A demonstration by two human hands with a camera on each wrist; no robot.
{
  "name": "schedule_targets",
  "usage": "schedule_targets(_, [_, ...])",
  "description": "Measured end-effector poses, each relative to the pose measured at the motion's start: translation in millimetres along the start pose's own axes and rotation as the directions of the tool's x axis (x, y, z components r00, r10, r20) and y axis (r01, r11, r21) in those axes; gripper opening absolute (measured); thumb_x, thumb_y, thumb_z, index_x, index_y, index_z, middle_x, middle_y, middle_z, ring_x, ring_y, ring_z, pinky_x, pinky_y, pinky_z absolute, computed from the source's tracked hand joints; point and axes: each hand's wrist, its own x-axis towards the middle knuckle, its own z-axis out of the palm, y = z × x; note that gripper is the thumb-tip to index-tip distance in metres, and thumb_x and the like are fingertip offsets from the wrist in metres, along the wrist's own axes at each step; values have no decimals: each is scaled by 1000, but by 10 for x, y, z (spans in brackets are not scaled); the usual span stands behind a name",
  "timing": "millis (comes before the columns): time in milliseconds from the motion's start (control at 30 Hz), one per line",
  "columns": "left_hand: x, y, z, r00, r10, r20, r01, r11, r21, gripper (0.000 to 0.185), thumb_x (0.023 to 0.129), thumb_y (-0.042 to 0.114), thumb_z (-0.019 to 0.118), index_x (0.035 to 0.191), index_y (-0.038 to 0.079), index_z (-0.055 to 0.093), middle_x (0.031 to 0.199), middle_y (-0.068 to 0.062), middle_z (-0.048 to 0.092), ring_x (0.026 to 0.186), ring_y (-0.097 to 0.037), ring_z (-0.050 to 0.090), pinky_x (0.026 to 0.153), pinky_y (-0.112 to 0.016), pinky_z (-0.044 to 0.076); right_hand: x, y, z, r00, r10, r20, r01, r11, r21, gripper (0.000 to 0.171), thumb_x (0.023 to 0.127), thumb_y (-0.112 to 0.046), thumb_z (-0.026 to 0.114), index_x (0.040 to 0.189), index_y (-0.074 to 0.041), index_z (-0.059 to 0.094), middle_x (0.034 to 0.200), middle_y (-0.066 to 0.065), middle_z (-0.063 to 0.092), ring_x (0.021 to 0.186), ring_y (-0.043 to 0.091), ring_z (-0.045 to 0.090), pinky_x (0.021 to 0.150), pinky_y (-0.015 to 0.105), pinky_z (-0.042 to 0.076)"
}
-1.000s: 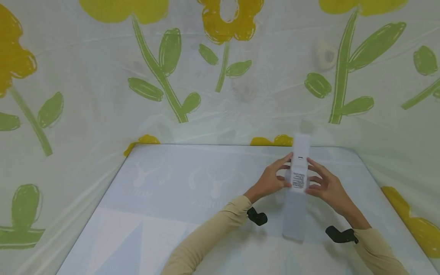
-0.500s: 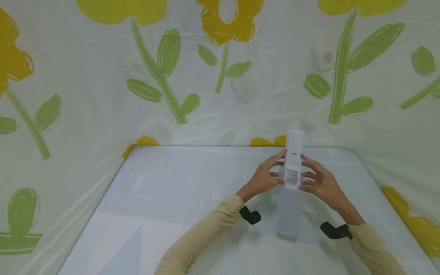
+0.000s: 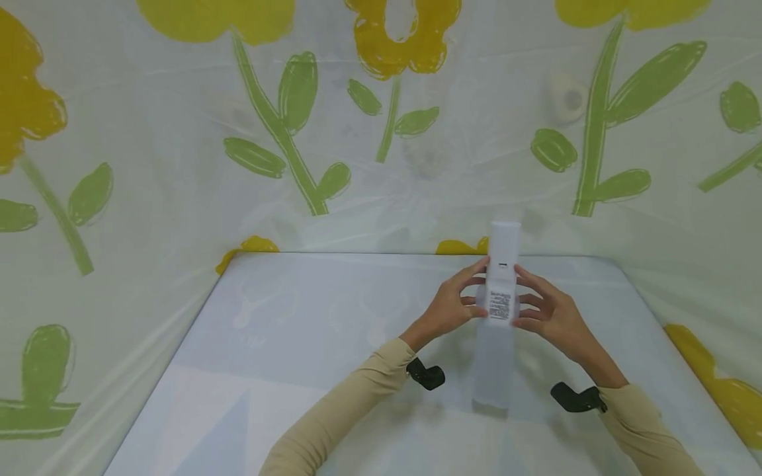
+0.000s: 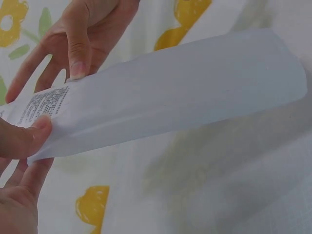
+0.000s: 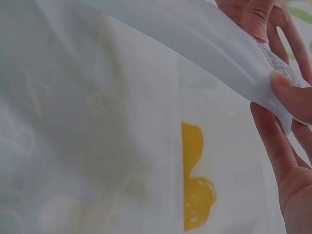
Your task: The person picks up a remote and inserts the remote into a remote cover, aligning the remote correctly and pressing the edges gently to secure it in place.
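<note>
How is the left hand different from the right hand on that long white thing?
The left hand pinches the long white packet from its left edge; the right hand pinches it from its right edge. The left hand's thumb sits beside the printed label, the right hand's thumb a little past it. Both grip the packet's far half, lifting it above the table.

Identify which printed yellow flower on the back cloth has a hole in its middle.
The centre flower, above the hands: its yellow ring encloses a pale gap; the others are solid.
</note>
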Motion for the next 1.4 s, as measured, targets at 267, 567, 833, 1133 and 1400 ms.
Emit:
schedule_targets(267, [-40,33,-43,1000,-3,-10,2,999,-32,86,77,-17,66,149,13,31,144,-9,40,123,-24,49,89,-28,50,27,-57,33,999,-50,7,50,999,9,89,77,0,76,150,-21,29,144,19,37,102,10,59,78,27,55])
schedule_targets(567, [-59,82,-169,997,3,80,1,998,-58,88,78,-14,68,150,15,26,149,-6,34,129,-25,43,94,-27,46,37,-99,43,998,-59,-2,59,998,32,89,76,2,76,149,-20,31,142,20,40,102,9,60,77,25,55])
schedule_targets(833, [19,-234,-199,997,40,71,-35,997,-75,96,74,-11,74,149,27,28,147,5,35,126,-11,44,93,-24,46,65,-117,78,997,-79,2,78,990,114,88,75,8,75,148,-16,33,140,21,40,101,12,61,77,26,55])
schedule_targets(1133, [16,-275,-274,998,65,19,-63,994,-85,93,72,-5,78,147,30,34,142,8,42,121,-9,48,91,-25,48,136,-145,116,996,-87,19,83,987,137,85,76,5,75,148,-16,34,141,20,41,102,14,61,78,28,55])
schedule_targets(1400, [-8,-247,-331,999,50,15,-48,992,-116,92,72,-9,76,148,21,33,145,0,41,124,-17,47,93,-28,47,188,-153,165,996,-83,21,79,985,153,82,77,5,74,146,-14,37,139,20,43,101,13,62,77,28,55])
